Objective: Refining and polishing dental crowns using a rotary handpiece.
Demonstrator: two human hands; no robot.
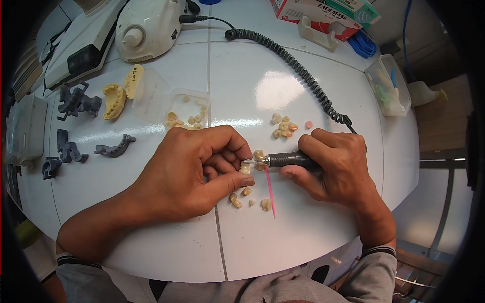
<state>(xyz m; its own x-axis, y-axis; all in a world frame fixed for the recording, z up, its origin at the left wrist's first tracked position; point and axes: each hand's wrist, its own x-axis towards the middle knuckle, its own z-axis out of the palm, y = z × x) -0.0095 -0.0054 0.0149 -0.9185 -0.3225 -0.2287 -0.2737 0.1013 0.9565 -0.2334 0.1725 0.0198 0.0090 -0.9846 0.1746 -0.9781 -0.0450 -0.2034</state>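
Note:
My left hand (202, 174) pinches a small cream tooth-like piece (245, 168) between thumb and fingers. My right hand (328, 161) grips a dark rotary handpiece (285, 160), whose thin metal tip reaches that piece; whether they touch is hard to tell. Just behind the tip lies another cream piece (259, 154). A thin pink stick (271, 192) lies below the handpiece, among several loose cream pieces (246, 191).
Behind my hands lie more cream pieces (286, 129), a clear container (189, 103), yellow dental casts (113, 101) and grey models (76, 103). A white control unit (149, 28) with a coiled cord (283, 54) stands at the back, near boxes (326, 15). A plastic tub (389, 88) sits at right.

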